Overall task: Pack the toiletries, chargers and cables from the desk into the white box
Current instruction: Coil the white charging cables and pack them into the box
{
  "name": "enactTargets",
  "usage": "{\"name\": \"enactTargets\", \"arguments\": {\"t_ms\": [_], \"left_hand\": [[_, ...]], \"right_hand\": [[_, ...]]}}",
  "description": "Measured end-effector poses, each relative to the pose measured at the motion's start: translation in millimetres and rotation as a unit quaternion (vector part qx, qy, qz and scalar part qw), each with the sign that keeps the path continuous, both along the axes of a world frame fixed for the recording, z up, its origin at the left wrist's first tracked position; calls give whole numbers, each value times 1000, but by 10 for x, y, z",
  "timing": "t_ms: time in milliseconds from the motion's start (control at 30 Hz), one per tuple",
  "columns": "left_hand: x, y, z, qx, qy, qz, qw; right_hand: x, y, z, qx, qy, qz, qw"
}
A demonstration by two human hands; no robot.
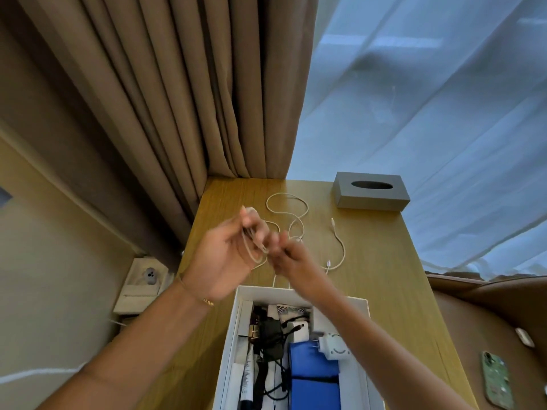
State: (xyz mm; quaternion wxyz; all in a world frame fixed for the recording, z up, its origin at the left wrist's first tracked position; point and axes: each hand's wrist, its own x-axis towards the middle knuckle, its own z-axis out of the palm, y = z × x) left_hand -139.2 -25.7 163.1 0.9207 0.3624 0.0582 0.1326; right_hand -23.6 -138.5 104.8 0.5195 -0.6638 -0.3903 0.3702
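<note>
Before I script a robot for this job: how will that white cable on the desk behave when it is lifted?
The white cable is probably floppy: it lies in loose curves on the desk. Its free end would likely trail and swing, since only part is gathered in the left hand and right hand. It looks thin, so likely light.

The wooden desk [384, 261] carries a white cable [340, 247], grey tissue box [371, 194] and white box [359, 327].

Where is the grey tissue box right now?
The grey tissue box sits at the desk's far right corner, against the sheer curtain, beyond the white cable.
</note>
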Motion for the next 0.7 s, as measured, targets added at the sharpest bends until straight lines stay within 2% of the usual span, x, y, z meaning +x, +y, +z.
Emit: {"name": "enactTargets", "arguments": {"t_ms": [33, 67, 100, 133, 200, 233, 267, 333, 400, 500, 567, 633, 667, 700], "left_hand": [[29, 46, 6, 4, 8, 42, 999], [56, 87, -4, 46, 31, 84, 995], [75, 116, -32, 124, 70, 125, 982], [87, 132, -81, 228, 118, 161, 953], [74, 147, -207, 412, 186, 186, 872], [43, 150, -271, 462, 200, 164, 848], [-10, 145, -321, 487, 205, 127, 839], [-131, 105, -396, 471, 196, 29, 860], [-213, 28, -428, 398, 152, -72, 902], [-214, -55, -287, 214, 37, -172, 961], [-154, -24, -168, 89, -15, -136, 987], [-99, 41, -108, 13, -18, -28, 999], [-78, 70, -99, 34, 3, 32, 999], [-60, 94, -108, 102, 42, 89, 990]], "right_hand": [[-106, -17, -53, -25, -38, 20, 999], [-205, -35, -78, -49, -82, 48, 994], [-289, -53, -72, -66, -128, 78, 986], [-348, -70, -32, -76, -175, 105, 976], [-383, -107, 134, -79, -243, 147, 955], [-345, -122, 241, -74, -263, 159, 949], [-275, -130, 354, -68, -275, 161, 945], [-49, -125, 541, -55, -283, 133, 948], [220, -99, 620, -34, -257, 92, 961], [390, -49, 494, 21, -104, 53, 993], [280, -41, 302, 27, 10, 49, 998], [50, -63, 132, -15, 52, 83, 995], [-72, -85, 72, -46, 36, 107, 993], [-176, -109, 40, -73, -5, 132, 989]]}}
